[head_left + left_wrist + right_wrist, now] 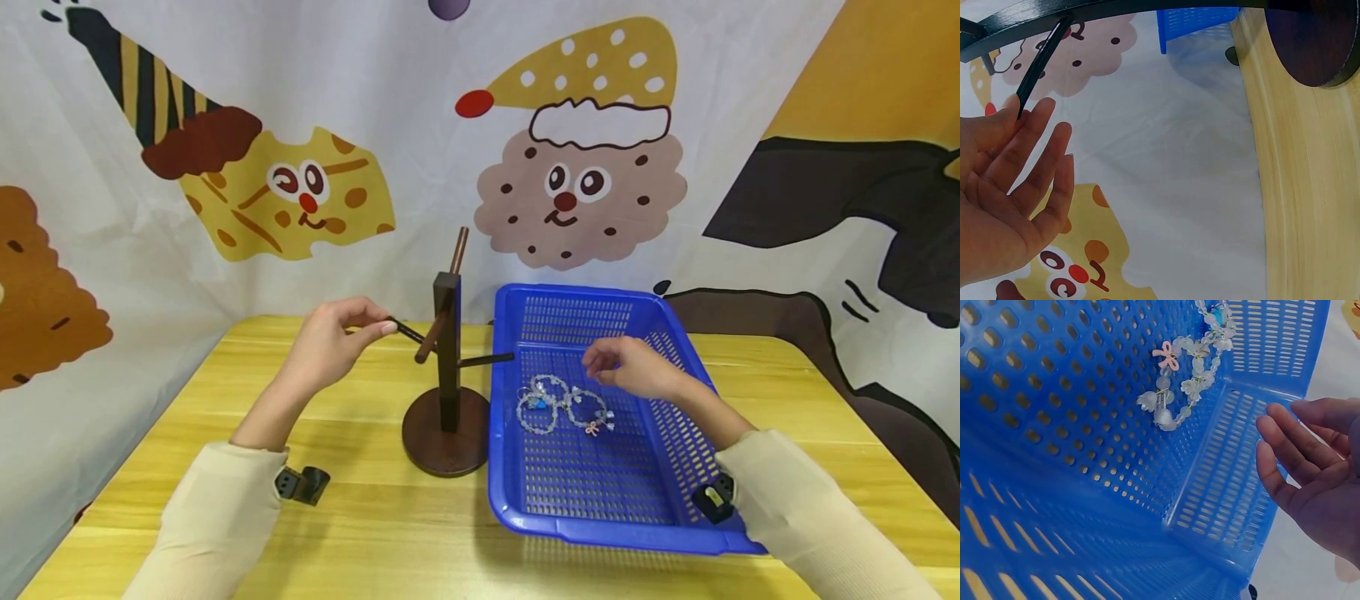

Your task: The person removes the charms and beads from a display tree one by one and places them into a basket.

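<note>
A dark wooden stand (447, 358) with a round base and several pegs stands upright on the table. My left hand (333, 342) pinches the tip of its left peg (1041, 65) between thumb and forefinger, the other fingers spread loosely. Over the blue plastic basket (500, 417), my right hand (633, 367) hovers with fingers loosely bent and nothing in them. Clear beaded bracelets (538, 414) lie together on the basket floor, below and to the left of that hand. One carries a pink bow charm (1166, 356); a blue bead (1215, 319) shows on another.
The basket stands right of the stand, its left rim close to the round base (442, 454). One peg (487, 360) reaches out over that rim. Behind the wooden table (360, 517) hangs a white cloth (420, 100) printed with cartoon food.
</note>
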Demonstrator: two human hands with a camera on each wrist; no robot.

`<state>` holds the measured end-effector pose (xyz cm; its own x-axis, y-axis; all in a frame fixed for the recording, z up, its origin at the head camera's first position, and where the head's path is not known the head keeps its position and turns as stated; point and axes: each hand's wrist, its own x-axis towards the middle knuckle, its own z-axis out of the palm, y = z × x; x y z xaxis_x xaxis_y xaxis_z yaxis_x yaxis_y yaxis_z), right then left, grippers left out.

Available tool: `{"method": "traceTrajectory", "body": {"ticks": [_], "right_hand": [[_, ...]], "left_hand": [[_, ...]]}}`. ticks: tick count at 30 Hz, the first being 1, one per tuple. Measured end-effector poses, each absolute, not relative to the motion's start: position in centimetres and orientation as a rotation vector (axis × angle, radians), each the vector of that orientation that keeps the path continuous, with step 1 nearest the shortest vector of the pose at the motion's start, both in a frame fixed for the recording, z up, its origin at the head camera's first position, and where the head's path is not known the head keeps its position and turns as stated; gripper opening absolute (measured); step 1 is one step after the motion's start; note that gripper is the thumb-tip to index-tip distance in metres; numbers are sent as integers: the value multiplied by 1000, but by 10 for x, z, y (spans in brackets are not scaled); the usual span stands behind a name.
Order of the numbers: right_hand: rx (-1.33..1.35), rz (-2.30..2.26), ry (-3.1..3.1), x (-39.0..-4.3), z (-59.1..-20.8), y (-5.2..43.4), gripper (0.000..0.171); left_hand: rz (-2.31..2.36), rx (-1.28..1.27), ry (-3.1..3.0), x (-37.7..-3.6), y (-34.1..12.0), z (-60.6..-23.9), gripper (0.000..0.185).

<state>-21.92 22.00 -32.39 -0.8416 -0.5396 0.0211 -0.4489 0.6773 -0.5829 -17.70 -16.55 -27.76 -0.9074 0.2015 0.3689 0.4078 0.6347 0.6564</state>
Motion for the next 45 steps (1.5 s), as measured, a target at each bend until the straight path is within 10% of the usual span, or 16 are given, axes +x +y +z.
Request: {"method": "traceTrajectory", "body": {"ticks": [32, 45], "right_hand": [[-643, -1010, 2858, -212, -267, 266, 17], [-375, -859, 3064, -192, -268, 323, 45]], "left_hand": [[-1183, -468, -2625, -173, -168, -281, 16], [-1070, -359, -2756, -165, -205, -291, 42]]}}
